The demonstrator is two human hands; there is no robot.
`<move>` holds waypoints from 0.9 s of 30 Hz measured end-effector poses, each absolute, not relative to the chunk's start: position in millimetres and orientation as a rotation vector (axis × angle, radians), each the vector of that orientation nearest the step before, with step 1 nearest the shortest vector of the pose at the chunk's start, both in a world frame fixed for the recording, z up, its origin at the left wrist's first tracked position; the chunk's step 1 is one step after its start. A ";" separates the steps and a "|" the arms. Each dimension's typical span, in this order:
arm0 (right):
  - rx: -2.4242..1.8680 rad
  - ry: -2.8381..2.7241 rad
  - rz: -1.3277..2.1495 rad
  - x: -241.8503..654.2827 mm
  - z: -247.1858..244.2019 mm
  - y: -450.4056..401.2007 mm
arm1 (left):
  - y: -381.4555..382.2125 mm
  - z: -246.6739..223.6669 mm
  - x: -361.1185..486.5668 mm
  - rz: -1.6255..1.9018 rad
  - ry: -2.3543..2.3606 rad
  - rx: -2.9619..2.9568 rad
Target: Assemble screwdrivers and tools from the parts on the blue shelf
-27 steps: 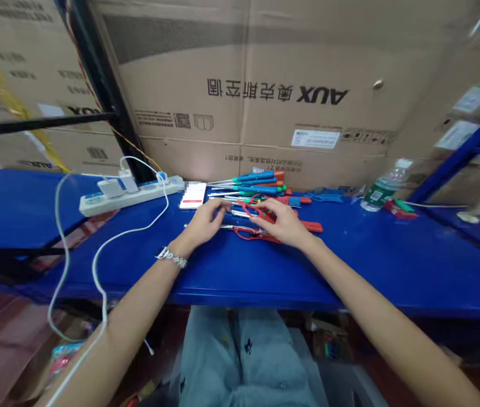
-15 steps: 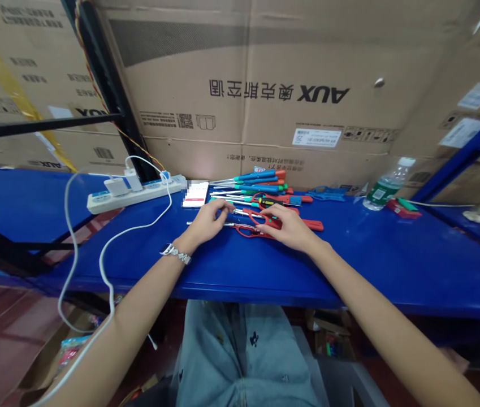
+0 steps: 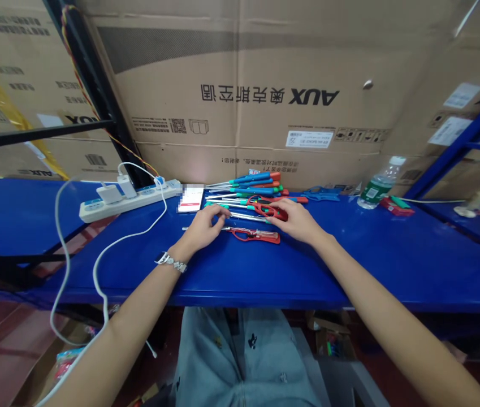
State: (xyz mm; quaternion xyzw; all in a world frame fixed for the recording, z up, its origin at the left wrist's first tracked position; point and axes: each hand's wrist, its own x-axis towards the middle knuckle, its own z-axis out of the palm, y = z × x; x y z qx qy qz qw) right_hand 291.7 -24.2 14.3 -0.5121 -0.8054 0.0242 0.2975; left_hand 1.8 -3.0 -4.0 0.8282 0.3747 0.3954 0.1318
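My left hand [image 3: 206, 225] is bent over the table, thumb and fingers drawn together by the tip of a thin metal rod [image 3: 246, 216]. Whatever lies between those fingertips is too small to make out. My right hand [image 3: 299, 219] grips a red long-nosed lighter [image 3: 274, 211] by its body, just above the table; the fingers partly hide it. In front of both hands lies another red lighter [image 3: 254, 236], its side open and a clear part showing inside. Behind them is a pile of long lighters [image 3: 256, 182] with blue, green and red handles.
A white power strip [image 3: 132, 198] with plugs and a trailing cable [image 3: 95, 271] lies on the left. Beside the pile is a white card-like item [image 3: 191, 199]. A water bottle [image 3: 379, 186], a red box [image 3: 396, 207] and blue pieces [image 3: 322, 194] stand right, before a large carton [image 3: 265, 51].
My right hand has lifted a red lighter body and moved slightly back. The opened red lighter in front now lies uncovered. My left hand has hardly moved; the view has shifted a little.
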 end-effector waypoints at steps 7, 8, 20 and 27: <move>-1.405 -2.424 0.097 298.4 23.4 -5.2 | 14.7 6.7 -11.7 1.256 1.339 2.448; -1.405 -2.436 0.098 298.3 23.6 -3.8 | 19.6 9.6 -12.8 1.260 1.396 2.436; -1.262 -2.295 0.125 293.2 27.3 2.3 | 66.8 16.1 -17.0 1.069 1.484 2.561; -1.134 -2.505 -0.006 211.0 39.3 36.0 | 66.1 -2.2 -46.3 0.996 1.454 2.470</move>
